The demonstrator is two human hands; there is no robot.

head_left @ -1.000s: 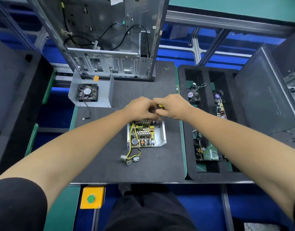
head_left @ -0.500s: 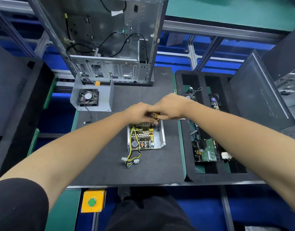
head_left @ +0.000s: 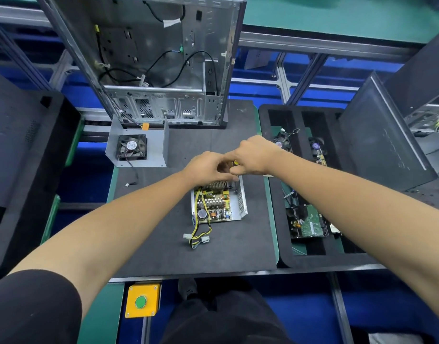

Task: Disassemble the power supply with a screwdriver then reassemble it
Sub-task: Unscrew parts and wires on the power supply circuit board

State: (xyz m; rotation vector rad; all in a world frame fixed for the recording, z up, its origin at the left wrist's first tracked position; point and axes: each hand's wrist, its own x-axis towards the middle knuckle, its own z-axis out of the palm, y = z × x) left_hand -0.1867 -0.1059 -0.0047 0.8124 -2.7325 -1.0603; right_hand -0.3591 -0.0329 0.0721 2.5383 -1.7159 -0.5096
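While your hands meet over the far end of the power supply [head_left: 219, 203], it sits open on the dark foam mat [head_left: 163, 244] in the middle of the table.

Your right hand [head_left: 254, 155] has its grip closed round the yellow-handled screwdriver [head_left: 235, 162], and your left hand [head_left: 207, 168] pinches in against it from the other side, though I can't tell what those fingers actually hold. The supply's yellow and black wires [head_left: 198, 235] trail toward you. Its cover with the fan [head_left: 131, 147] stands at the mat's far left corner, just in front of the gutted PC case [head_left: 163, 70]. A black foam tray [head_left: 285, 254] of parts lies right of the mat, dark panels lean on both sides, blue floor shows under the aluminium frame, and a yellow box with a green button [head_left: 141, 302] sits at the near edge.
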